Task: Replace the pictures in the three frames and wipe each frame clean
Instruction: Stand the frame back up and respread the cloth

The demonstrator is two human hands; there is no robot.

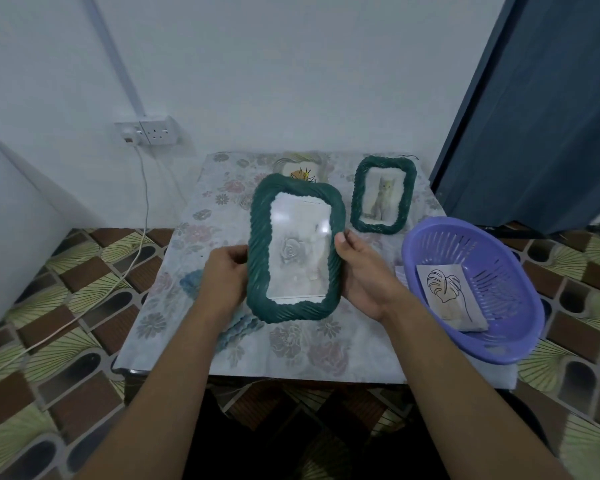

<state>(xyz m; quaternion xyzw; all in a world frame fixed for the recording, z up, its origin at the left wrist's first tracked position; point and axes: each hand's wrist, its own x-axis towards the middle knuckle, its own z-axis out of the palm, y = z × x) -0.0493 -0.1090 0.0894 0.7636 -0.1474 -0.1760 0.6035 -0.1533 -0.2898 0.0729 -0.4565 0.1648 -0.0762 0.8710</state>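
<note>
we hold the frame clear of the desk, left hand and right hand each with fingers curled round a long side, so its seemingly empty glass faces us, likely ready for the leaf print in the basket.

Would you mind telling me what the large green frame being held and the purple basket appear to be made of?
The large green frame looks like moulded plastic, matte, with a twisted rope-like relief; resin is possible. Its pane is glossy, clear, glass or acrylic, showing reflections. The purple basket is likely smooth plastic, with slotted walls.
</note>
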